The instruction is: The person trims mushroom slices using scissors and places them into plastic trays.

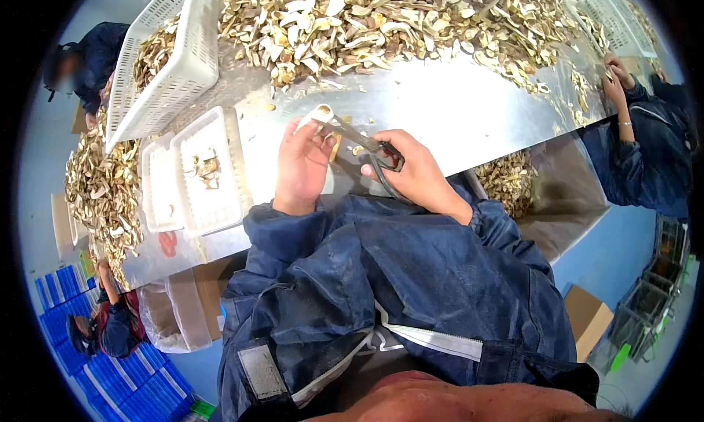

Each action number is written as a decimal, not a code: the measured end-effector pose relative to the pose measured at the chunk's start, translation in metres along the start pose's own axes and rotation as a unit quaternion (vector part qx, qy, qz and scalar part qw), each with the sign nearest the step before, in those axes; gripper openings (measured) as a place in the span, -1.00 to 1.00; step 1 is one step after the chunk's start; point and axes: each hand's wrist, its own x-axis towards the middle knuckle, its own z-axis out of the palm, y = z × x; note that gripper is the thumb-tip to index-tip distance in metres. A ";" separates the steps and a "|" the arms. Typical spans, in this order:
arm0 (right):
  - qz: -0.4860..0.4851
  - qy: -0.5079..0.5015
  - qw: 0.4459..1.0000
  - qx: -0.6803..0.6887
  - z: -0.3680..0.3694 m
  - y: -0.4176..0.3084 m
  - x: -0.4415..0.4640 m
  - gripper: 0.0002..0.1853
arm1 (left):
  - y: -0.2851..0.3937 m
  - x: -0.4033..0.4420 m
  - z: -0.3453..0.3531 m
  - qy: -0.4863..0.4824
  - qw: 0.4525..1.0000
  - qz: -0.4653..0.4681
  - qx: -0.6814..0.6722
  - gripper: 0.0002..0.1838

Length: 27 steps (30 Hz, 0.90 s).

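Note:
A pale dried mushroom slice (317, 115) is pinched between the thumb and fingers of my left hand (302, 165), held up over the metal table. My right hand (418, 171) grips a pair of dark metal scissors (356, 134), its fingers in the handle loops. The blades point left and reach the slice; whether they touch it I cannot tell. A few small mushroom scraps (357, 150) lie on the table under the scissors. Left of my hands, a white shallow tray (236, 165) has several mushroom pieces (207, 168) in it, with a second tray (150, 202) beside it.
A large heap of dried mushroom slices (381, 26) covers the table's far side; another pile (103, 187) lies left. White baskets (198, 59) stand at both far corners. Below the table's right edge is a lined box (568, 176) of slices. Other people (638, 151) work around the table.

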 end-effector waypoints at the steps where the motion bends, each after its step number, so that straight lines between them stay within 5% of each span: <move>1: 0.001 -0.003 1.000 0.003 0.000 0.000 0.001 -0.42 | -0.005 -0.002 0.002 -0.007 1.000 0.002 0.006 -0.77; 27: 0.030 -0.024 0.997 -0.068 -0.011 0.007 -0.011 -0.61 | -0.020 0.005 0.011 0.023 0.984 -0.056 0.168 -0.92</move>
